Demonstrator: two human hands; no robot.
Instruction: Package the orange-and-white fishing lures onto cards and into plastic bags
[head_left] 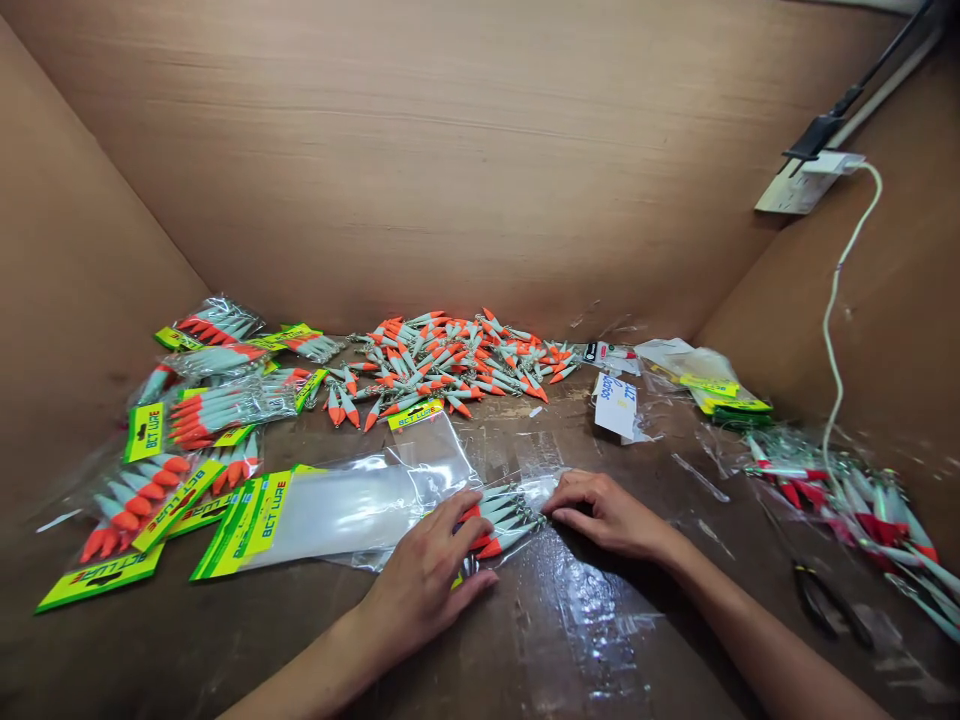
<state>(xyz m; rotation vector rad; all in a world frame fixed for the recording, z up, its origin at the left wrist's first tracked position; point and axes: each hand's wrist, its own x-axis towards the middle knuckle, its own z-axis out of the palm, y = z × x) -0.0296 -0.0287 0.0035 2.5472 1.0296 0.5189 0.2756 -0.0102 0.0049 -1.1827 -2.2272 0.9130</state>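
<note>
A clear plastic bag of fishing lures [507, 522], with pale bodies and orange ends, lies flat on the table between my hands. My left hand [429, 556] curves over the bag's left end, fingers above the orange tips and thumb along the near side. A bit of yellow label shows under it. At the right end, my right hand [600, 508] pinches the bag's clear edge between thumb and fingers. Left of the bag, flat empty bags [345, 510] with yellow-green header labels lie overlapped, partly beneath my left hand.
Loose lures [450, 360] form a pile at the back. Filled packs [232, 408] are stacked at left. On the right lie a handwritten paper [615, 405], yellow-labelled packaging [724, 390], red-and-white lures [862, 500] and black-handled pliers [829, 605]. A white cable [831, 330] hangs down there.
</note>
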